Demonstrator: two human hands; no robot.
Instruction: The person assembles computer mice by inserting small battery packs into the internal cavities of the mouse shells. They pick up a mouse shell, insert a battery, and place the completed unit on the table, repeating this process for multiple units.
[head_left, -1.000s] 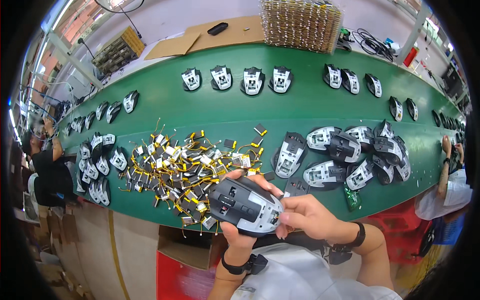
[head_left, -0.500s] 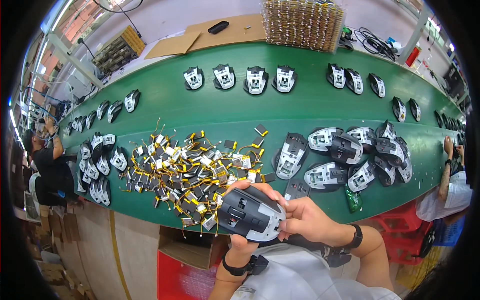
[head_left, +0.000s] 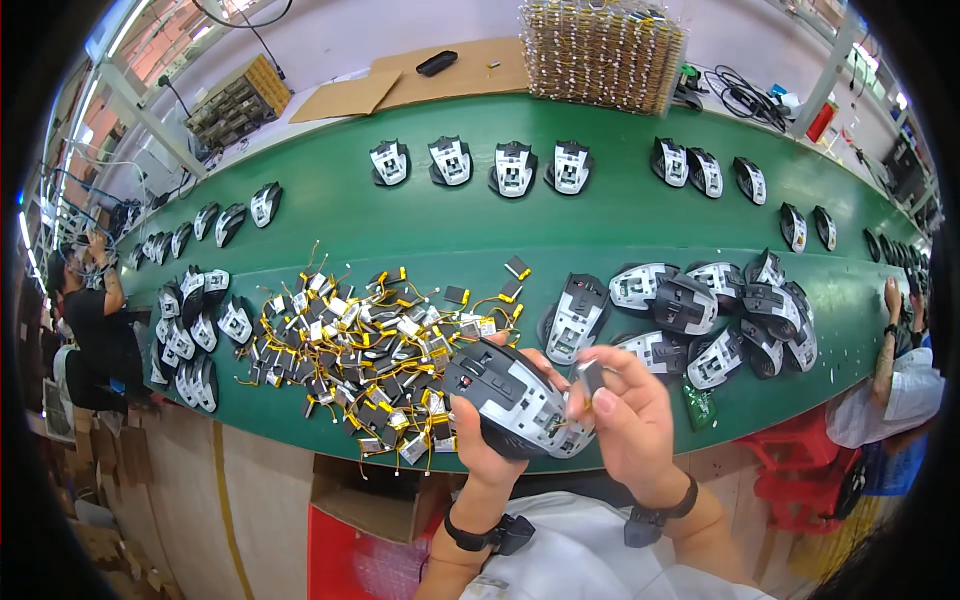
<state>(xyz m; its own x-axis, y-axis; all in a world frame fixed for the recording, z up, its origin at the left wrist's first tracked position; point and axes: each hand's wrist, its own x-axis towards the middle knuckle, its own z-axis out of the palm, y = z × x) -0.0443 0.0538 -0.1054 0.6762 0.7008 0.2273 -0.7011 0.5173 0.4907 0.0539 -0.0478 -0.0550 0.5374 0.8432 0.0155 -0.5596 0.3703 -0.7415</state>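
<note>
My left hand is wrapped round a black and white computer mouse shell, held tilted above the bench's near edge. Small openings show in the shell's white part. Close to its right end, my right hand pinches a small flat silver-grey battery between thumb and fingers. Its thin lead is blurred, so whether it joins the shell cannot be seen. Just left of the shell spreads a heap of small batteries with yellow tape and leads. Beyond my right hand lies a loose mouse shell.
More mouse shells are piled on the right, beside a green packet. Others stand in a row on the green belt. A stacked batch of trays stands behind. Co-workers' arms show at both sides.
My right hand has moved up and away from the mouse shell's end, and the battery now shows in its fingers. The shell has tipped, its right end lower and farther right.
</note>
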